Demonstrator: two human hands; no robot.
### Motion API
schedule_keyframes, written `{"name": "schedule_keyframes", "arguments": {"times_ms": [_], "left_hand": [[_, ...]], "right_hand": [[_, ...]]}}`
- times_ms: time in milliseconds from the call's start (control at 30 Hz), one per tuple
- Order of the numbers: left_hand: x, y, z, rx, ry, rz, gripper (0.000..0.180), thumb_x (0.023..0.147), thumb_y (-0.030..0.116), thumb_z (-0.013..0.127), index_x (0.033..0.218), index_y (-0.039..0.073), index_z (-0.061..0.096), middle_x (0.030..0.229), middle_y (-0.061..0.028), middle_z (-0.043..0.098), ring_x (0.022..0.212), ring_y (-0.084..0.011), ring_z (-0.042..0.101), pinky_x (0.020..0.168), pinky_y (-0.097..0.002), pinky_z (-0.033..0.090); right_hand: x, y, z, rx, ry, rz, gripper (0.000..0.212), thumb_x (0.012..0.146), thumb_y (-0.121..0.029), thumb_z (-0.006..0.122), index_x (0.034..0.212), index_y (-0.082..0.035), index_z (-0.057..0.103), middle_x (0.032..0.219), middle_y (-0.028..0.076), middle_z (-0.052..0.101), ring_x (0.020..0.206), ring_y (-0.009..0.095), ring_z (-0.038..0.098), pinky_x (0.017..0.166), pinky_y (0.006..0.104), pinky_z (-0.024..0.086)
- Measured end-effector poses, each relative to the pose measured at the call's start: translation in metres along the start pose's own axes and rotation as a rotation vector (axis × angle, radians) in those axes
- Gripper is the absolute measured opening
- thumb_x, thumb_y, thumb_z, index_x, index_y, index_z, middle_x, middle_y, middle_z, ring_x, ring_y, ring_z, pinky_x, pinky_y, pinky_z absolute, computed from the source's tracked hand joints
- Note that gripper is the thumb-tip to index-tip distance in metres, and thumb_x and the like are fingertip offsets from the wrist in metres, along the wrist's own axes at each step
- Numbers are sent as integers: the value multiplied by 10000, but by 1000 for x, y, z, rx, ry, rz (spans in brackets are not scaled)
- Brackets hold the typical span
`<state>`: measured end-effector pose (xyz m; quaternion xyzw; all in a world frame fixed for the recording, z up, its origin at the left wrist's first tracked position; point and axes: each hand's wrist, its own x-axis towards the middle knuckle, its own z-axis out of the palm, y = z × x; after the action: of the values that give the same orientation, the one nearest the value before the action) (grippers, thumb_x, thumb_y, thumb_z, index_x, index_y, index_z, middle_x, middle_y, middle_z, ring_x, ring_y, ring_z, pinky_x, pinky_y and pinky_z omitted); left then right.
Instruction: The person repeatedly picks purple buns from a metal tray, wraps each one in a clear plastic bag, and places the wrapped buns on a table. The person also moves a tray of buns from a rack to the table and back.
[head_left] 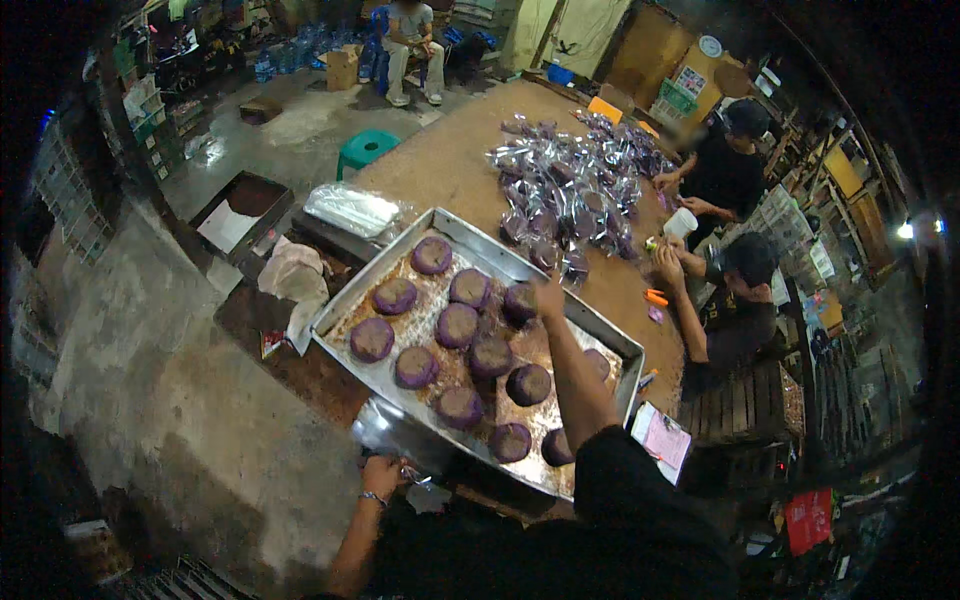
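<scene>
A large metal baking tray (480,243) lies in front of me, holding several round purple buns (459,326) with brownish tops. My right hand (547,298) reaches across the tray, its fingers closed at a purple bun (519,303) near the far rim; the fingertips are partly hidden. Below the tray's near left side, my left hand (381,473) is closed on a crinkled clear plastic bag (424,492). A shiny sheet-like surface (388,424), perhaps more plastic, lies between that hand and the tray. My right forearm covers part of the tray's right end.
Plastic-wrapped purple buns (570,195) are heaped on the wooden table (440,160). Two people work along its right side, near orange-handled scissors (655,297). Clear bags (350,210) and a cloth (293,272) lie left of the tray; a notebook (662,440) lies right. A green stool (367,148) stands beyond.
</scene>
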<state>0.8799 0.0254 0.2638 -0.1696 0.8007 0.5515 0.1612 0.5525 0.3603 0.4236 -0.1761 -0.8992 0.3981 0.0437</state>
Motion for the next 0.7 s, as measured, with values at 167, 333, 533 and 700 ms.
{"name": "schedule_keyframes", "arguments": {"times_ms": [167, 333, 533, 700], "left_hand": [[25, -39, -4, -290, -106, -192, 181, 797, 137, 689, 744, -10, 597, 662, -132, 631, 604, -252, 654, 470, -379, 497], [20, -40, 0, -488, 41, -39, 118, 805, 27, 650, 735, -48, 590, 679, -156, 639, 544, -231, 653, 446, -339, 531], [-19, 54, -23, -14, 57, -74, 82, 813, 5, 621, 805, -76, 609, 647, -148, 623, 490, -224, 629, 413, -343, 510], [-32, 77, -21, -151, 264, -110, 141, 766, 28, 679, 703, -75, 606, 593, -141, 605, 462, -218, 609, 410, -333, 499]], "right_hand": [[-25, 57, 48, -666, 11, -463, 655, 752, -128, 580, 1366, -171, 354, 1308, 270, 374, 1187, 446, 379, 953, 526, 363], [-18, 44, 11, -318, 37, -309, 596, 762, -48, 461, 1341, -171, 388, 1091, 246, 567, 925, 444, 560, 847, 477, 457], [-174, 64, -59, 33, -31, -211, 775, 677, -284, 762, 1308, -82, 360, 1087, 222, 599, 1026, 363, 593, 856, 398, 480], [-275, 90, -63, -66, -19, -279, 689, 750, -139, 659, 1335, -94, 296, 1042, 285, 574, 978, 441, 559, 829, 482, 453]]}}
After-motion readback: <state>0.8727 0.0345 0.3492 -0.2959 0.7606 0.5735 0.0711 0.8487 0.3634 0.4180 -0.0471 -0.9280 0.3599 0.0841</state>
